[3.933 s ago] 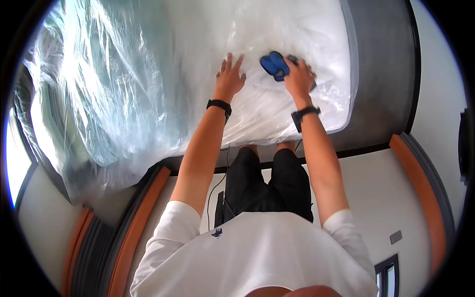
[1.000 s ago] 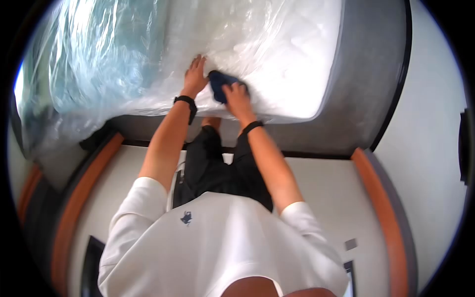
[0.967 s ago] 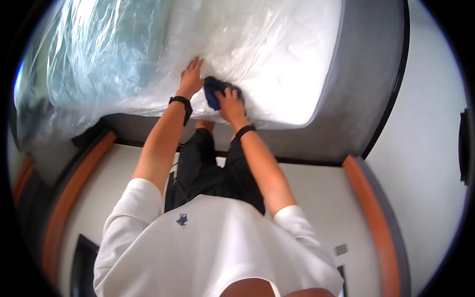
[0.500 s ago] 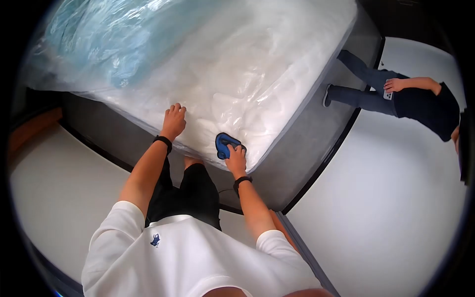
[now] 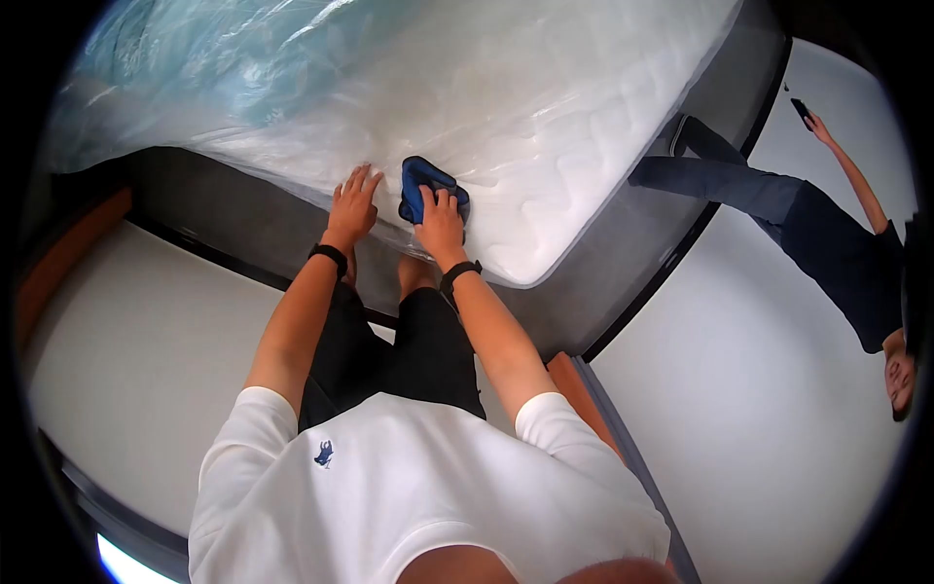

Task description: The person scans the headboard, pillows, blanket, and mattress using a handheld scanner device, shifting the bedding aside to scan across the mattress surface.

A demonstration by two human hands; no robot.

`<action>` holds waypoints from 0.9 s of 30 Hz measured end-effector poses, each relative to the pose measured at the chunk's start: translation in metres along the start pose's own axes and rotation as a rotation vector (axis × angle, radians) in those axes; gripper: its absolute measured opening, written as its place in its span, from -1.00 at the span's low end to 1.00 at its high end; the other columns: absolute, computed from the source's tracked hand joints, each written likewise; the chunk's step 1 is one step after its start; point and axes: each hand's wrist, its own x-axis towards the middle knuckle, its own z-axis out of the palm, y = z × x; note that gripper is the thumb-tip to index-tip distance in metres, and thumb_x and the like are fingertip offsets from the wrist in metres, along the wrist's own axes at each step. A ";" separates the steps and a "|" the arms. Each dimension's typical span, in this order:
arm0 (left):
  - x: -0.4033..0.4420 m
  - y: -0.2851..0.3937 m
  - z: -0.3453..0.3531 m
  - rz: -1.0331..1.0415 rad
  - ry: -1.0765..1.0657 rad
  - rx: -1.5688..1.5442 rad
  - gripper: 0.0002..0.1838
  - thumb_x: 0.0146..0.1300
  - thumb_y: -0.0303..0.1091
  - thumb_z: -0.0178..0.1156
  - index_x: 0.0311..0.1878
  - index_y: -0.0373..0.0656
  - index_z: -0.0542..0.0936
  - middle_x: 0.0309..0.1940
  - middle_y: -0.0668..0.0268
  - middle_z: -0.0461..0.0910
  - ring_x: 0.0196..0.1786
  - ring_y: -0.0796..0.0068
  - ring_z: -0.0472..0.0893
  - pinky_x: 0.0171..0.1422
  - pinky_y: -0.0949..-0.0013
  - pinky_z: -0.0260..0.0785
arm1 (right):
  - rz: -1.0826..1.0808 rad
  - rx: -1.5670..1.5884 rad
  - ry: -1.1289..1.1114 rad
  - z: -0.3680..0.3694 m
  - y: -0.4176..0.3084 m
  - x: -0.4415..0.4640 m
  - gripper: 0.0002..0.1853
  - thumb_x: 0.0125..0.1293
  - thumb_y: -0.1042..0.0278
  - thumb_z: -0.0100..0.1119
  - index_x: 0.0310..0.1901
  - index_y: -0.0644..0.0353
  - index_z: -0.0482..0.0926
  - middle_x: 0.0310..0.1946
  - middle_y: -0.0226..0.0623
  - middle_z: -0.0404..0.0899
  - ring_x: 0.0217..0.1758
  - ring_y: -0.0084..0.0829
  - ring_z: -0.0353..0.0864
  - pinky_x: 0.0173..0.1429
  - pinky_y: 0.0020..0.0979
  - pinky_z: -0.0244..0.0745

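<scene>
A white mattress [image 5: 555, 146] under clear plastic film lies below both hands. My right hand [image 5: 442, 222] grips a blue item with dark edging [image 5: 420, 180], perhaps a cloth or a slipper, and presses it on the film near the mattress's front edge. Just left of it, my left hand [image 5: 354, 202] rests on the film at the edge, fingers spread and holding nothing. A dark band is on each wrist. Bluish film [image 5: 224, 58] lies bunched over the upper left of the mattress.
The grey bed base [image 5: 233, 195] runs under the mattress. At the right another person [image 5: 837, 243] in dark clothes stands by the bed, with a phone [image 5: 801, 109] in one hand. An orange-brown trim [image 5: 584, 404] is at the lower right, a similar one [image 5: 73, 248] at the left.
The view has turned, bringing the other person into sight; that person's phone hand has since lifted away from the body. My right hand, still holding the blue item, is now nearer my left hand than half a second ago.
</scene>
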 end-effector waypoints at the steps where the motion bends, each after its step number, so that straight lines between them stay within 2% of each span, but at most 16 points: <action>1: 0.006 -0.007 0.001 -0.001 -0.047 0.016 -0.25 0.10 -0.52 0.11 0.44 0.10 0.32 0.55 0.21 0.11 0.61 0.16 0.07 0.54 -0.20 0.05 | 0.027 -0.037 -0.015 0.002 0.015 0.001 -0.26 -0.01 0.37 0.45 0.28 -0.03 0.40 0.10 -0.18 0.38 0.18 -0.05 0.42 0.07 -0.08 0.58; 3: 0.006 -0.007 -0.002 0.036 -0.060 0.042 -0.26 0.11 -0.51 0.11 0.43 0.10 0.33 0.55 0.19 0.12 0.60 0.13 0.09 0.52 -0.22 0.08 | 0.126 -0.149 -0.093 -0.003 0.062 -0.030 -0.30 0.01 0.40 0.41 0.27 -0.07 0.42 0.09 -0.22 0.39 0.16 -0.07 0.43 0.04 -0.10 0.58; 7: 0.015 -0.001 -0.002 0.002 -0.060 -0.023 -0.30 0.11 -0.47 0.12 0.41 0.08 0.35 0.53 0.18 0.14 0.58 0.10 0.13 0.51 -0.20 0.11 | 0.236 -0.178 -0.084 -0.012 0.086 -0.061 -0.32 0.03 0.42 0.38 0.26 -0.09 0.43 0.05 -0.21 0.39 0.15 -0.08 0.43 0.03 -0.09 0.56; 9: 0.014 0.004 -0.007 0.009 -0.050 -0.045 -0.31 0.11 -0.46 0.13 0.40 0.07 0.36 0.51 0.18 0.17 0.56 0.09 0.17 0.50 -0.19 0.12 | 0.313 -0.134 -0.140 -0.020 0.078 -0.066 -0.36 0.06 0.40 0.39 0.23 -0.05 0.43 0.08 -0.16 0.39 0.17 -0.05 0.42 0.07 -0.07 0.56; 11: 0.016 0.007 -0.011 -0.030 -0.070 -0.111 -0.33 0.12 -0.46 0.13 0.38 0.06 0.37 0.47 0.18 0.23 0.53 0.07 0.22 0.50 -0.18 0.13 | 0.381 -0.058 -0.082 -0.013 0.062 -0.056 -0.39 0.09 0.37 0.40 0.22 0.00 0.42 0.10 -0.11 0.39 0.20 -0.01 0.42 0.11 -0.05 0.57; 15: 0.021 0.001 -0.020 0.084 -0.056 0.054 -0.30 0.10 -0.40 0.19 0.40 0.09 0.37 0.41 0.13 0.28 0.46 0.01 0.30 0.46 -0.08 0.19 | 0.329 0.131 0.003 0.003 -0.010 -0.018 -0.36 0.10 0.31 0.44 0.21 0.13 0.38 0.11 -0.03 0.38 0.21 0.07 0.42 0.14 -0.05 0.58; 17: 0.013 0.009 -0.026 0.066 -0.069 0.055 -0.31 0.12 -0.40 0.14 0.40 0.09 0.36 0.46 0.19 0.24 0.51 0.03 0.23 0.50 -0.21 0.11 | 0.349 0.194 -0.008 -0.010 -0.020 -0.013 -0.37 0.09 0.32 0.44 0.20 0.13 0.38 0.12 -0.04 0.37 0.21 0.06 0.42 0.11 -0.04 0.60; 18: 0.012 0.017 -0.044 0.058 -0.120 0.117 -0.31 0.12 -0.40 0.14 0.40 0.09 0.36 0.46 0.19 0.24 0.51 0.03 0.23 0.50 -0.21 0.11 | 0.372 0.266 -0.033 -0.015 -0.023 -0.009 -0.37 0.09 0.32 0.44 0.20 0.13 0.38 0.12 -0.04 0.37 0.21 0.06 0.42 0.11 -0.04 0.60; 20: 0.007 0.014 -0.038 0.008 -0.119 0.180 -0.27 0.12 -0.35 0.15 0.45 0.12 0.33 0.50 0.18 0.22 0.52 0.03 0.21 0.49 -0.24 0.10 | 0.250 0.214 0.051 -0.008 -0.019 -0.006 -0.36 0.09 0.32 0.44 0.22 0.13 0.39 0.12 -0.06 0.38 0.22 0.04 0.43 0.09 -0.04 0.61; 23: 0.005 -0.005 -0.039 -0.029 -0.163 0.246 -0.24 0.12 -0.32 0.17 0.48 0.13 0.30 0.51 0.16 0.20 0.51 0.01 0.24 0.50 -0.19 0.12 | 0.193 0.196 0.030 -0.008 0.008 -0.018 -0.33 0.10 0.28 0.42 0.29 -0.01 0.41 0.11 -0.15 0.40 0.21 -0.02 0.44 0.09 -0.05 0.58; 27: 0.008 0.000 -0.045 -0.043 -0.196 0.175 -0.24 0.13 -0.30 0.17 0.49 0.12 0.29 0.50 0.08 0.20 0.48 -0.05 0.28 0.47 -0.12 0.19 | 0.288 0.150 0.030 -0.017 0.090 -0.055 -0.48 0.11 0.28 0.40 0.17 -0.05 0.56 0.07 -0.23 0.45 0.17 -0.06 0.47 0.09 -0.04 0.57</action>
